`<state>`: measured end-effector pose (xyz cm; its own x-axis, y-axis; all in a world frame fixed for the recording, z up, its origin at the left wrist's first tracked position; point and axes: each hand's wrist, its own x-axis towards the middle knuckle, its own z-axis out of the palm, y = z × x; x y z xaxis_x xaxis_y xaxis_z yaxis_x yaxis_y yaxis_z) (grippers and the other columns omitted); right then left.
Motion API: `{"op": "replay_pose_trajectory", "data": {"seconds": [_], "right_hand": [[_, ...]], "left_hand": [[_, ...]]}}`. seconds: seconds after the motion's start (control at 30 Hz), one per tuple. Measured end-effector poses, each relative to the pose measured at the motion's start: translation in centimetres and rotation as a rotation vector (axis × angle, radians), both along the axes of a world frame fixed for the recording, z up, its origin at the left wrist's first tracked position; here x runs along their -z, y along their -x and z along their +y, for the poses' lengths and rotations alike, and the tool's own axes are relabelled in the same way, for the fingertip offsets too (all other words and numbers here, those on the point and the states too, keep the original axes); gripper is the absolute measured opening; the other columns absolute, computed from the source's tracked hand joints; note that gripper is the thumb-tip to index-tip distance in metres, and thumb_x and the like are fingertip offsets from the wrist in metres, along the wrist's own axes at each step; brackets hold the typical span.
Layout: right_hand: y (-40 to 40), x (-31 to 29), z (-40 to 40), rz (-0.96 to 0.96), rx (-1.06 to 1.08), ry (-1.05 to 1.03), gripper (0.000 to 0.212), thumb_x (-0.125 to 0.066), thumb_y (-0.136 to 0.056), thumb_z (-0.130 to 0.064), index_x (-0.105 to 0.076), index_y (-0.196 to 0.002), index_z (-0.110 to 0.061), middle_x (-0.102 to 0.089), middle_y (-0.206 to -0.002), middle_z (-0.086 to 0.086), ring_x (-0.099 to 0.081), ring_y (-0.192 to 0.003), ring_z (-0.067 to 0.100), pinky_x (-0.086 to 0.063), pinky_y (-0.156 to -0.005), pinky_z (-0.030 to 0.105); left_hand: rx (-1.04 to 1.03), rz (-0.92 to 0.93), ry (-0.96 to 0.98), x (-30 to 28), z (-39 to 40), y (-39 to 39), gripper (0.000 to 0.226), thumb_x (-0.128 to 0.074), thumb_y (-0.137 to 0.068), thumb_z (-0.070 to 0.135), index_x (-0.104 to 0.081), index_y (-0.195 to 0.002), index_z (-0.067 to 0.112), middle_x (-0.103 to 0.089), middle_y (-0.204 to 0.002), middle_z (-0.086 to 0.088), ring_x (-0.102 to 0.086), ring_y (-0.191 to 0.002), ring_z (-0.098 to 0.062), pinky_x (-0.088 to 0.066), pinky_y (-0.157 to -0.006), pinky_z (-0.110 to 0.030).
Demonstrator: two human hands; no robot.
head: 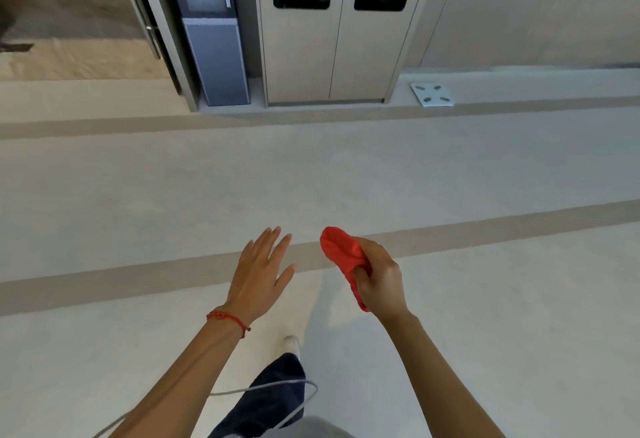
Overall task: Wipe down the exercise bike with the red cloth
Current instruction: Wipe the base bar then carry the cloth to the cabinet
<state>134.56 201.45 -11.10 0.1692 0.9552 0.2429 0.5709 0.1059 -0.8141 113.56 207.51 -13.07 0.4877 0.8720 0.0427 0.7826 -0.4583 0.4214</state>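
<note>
Fingers of the right hand are curled tight around the bunched red cloth, held above the pale floor. The left hand hovers just beside it, spread and empty. Far off stand a two-door bin cabinet and a grey dispenser.

Red cloth is looking soft, matt, creased. Floor is appearing smooth, matt. Bin cabinet is showing smooth, matt panels.
</note>
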Motion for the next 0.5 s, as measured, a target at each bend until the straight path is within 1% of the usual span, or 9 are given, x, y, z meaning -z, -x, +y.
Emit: {"op": "replay_pose_trajectory", "data": {"seconds": [0.07, 0.17, 0.3, 0.4, 0.5], "right_hand": [[-0.6, -0.6, 4.3, -0.022, 0.003, -0.025, 0.046, -0.046, -0.079, 0.0, -0.061, -0.112, -0.028, -0.066, -0.109, -0.015, -0.062, -0.096, 0.011, -0.055, -0.076, 0.031], [-1.5, -1.3, 10.5, -0.044, -0.007, -0.056, 0.04, -0.046, -0.083, -0.006, -0.06, -0.114, -0.027, -0.066, -0.11, -0.012, -0.062, -0.101, 0.011, -0.054, -0.082, 0.031], [-3.0, -1.3, 17.0, -0.047, 0.006, -0.039, 0.034, -0.043, -0.084, -0.012, -0.063, -0.112, -0.016, -0.067, -0.109, -0.009, -0.062, -0.097, 0.016, -0.055, -0.078, 0.037], [-4.7, -0.8, 22.7, -0.057, -0.022, -0.039, 0.038, -0.039, -0.084, -0.019, -0.063, -0.114, -0.015, -0.068, -0.111, -0.006, -0.062, -0.101, 0.016, -0.055, -0.081, 0.037], [-6.4, -0.4, 28.2, -0.069, -0.025, -0.029, 0.037, -0.04, -0.083, -0.016, -0.063, -0.112, -0.013, -0.069, -0.106, -0.002, -0.063, -0.096, 0.017, -0.056, -0.076, 0.038]], "left_hand": [[-0.005, 0.0, -0.013, -0.6, 4.2, -0.3, 0.07, -0.009, -0.093, 0.055, -0.04, -0.134, 0.008, -0.04, -0.14, -0.017, -0.033, -0.13, -0.033, -0.025, -0.103, -0.05], [-0.013, -0.012, -0.037, -1.6, 10.3, -0.9, 0.069, -0.011, -0.093, 0.054, -0.04, -0.134, 0.008, -0.04, -0.14, -0.018, -0.033, -0.13, -0.033, -0.025, -0.103, -0.05], [-0.018, -0.015, -0.057, -2.1, 16.1, -2.2, 0.065, -0.014, -0.094, 0.052, -0.042, -0.132, 0.006, -0.043, -0.137, -0.019, -0.036, -0.127, -0.035, -0.027, -0.1, -0.054], [-0.025, -0.005, -0.033, -1.8, 21.2, -3.8, 0.065, -0.014, -0.094, 0.052, -0.041, -0.133, 0.007, -0.043, -0.138, -0.019, -0.036, -0.127, -0.035, -0.03, -0.1, -0.054], [-0.039, -0.002, -0.03, -1.3, 26.5, -5.7, 0.066, -0.013, -0.094, 0.052, -0.041, -0.133, 0.007, -0.043, -0.138, -0.019, -0.036, -0.128, -0.034, -0.031, -0.1, -0.053]]}}
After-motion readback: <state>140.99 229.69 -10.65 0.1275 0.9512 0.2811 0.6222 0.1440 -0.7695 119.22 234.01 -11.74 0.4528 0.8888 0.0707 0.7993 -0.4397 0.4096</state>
